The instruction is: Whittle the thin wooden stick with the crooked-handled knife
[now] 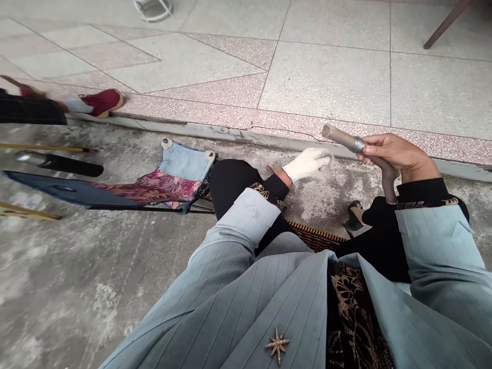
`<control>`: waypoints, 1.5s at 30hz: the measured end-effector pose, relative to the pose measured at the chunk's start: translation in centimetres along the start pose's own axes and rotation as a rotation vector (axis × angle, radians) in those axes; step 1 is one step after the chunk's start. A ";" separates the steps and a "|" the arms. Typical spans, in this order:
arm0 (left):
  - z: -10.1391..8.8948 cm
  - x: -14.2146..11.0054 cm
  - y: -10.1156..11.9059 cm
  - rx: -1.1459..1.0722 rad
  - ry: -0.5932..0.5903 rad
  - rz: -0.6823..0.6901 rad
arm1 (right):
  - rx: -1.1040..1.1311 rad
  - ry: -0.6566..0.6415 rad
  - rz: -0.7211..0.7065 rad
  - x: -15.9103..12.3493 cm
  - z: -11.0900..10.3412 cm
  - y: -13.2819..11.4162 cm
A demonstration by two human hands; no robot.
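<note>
My right hand (395, 151), bare, grips a bent, brownish stick-like tube (338, 136) with a round, pale end pointing up and left. Silver wire (357, 144) is wound in a tight band around it, just by my thumb and fingertips. Its lower part (389, 182) curves down below the hand toward my right knee. My left hand (307, 165) wears a white knitted glove and hovers over the concrete, left of the tube and apart from it. Its fingers point right and come together at greyish, blurred tips; whatever lies between them is too small to make out.
A folding chair (169, 179) with floral and denim fabric stands at my left. Beyond it are a black cylindrical object (73, 163) and another person's red shoe (103, 102). A low tiled step (238, 134) runs across in front. Under me shows a woven seat (315, 236).
</note>
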State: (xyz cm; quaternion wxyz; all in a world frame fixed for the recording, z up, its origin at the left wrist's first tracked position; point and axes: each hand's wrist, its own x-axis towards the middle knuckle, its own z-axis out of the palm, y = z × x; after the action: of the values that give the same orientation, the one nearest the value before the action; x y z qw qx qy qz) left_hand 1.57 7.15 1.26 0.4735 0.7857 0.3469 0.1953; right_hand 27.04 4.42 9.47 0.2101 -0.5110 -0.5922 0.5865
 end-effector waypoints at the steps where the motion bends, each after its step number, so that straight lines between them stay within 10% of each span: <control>1: 0.3 0.0 0.1 -0.004 -0.021 0.005 | 0.039 0.053 0.005 0.0 0.1 -0.1; 9: 1.8 0.0 0.6 0.263 -0.088 0.057 | 0.065 0.280 0.067 1.6 1.4 0.8; 13: 2.1 0.0 0.8 0.497 -0.146 0.053 | -0.393 0.344 0.190 3.1 1.3 2.3; 19: 2.5 -0.2 1.0 0.718 -0.229 0.113 | -0.971 -0.143 0.307 4.2 2.5 3.4; 25: 0.5 0.0 0.7 0.360 -0.268 0.184 | -0.548 -0.607 0.174 2.4 1.7 2.3; 33: 0.5 -0.3 1.0 -0.279 -0.078 0.009 | 0.060 0.120 -0.058 -0.4 -0.5 -0.2; 40: 1.7 -0.3 1.6 0.179 -0.104 0.041 | -0.156 0.292 0.077 2.0 0.2 2.0; 45: 2.1 -0.4 1.6 0.530 -0.179 0.106 | -0.728 0.259 0.269 3.6 0.9 2.7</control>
State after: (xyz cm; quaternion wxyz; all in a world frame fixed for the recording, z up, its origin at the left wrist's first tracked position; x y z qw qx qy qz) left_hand 3.27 5.09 1.69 0.2693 0.9132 0.3013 0.0521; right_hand 25.86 6.52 5.57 0.0097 -0.6947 -0.6576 0.2914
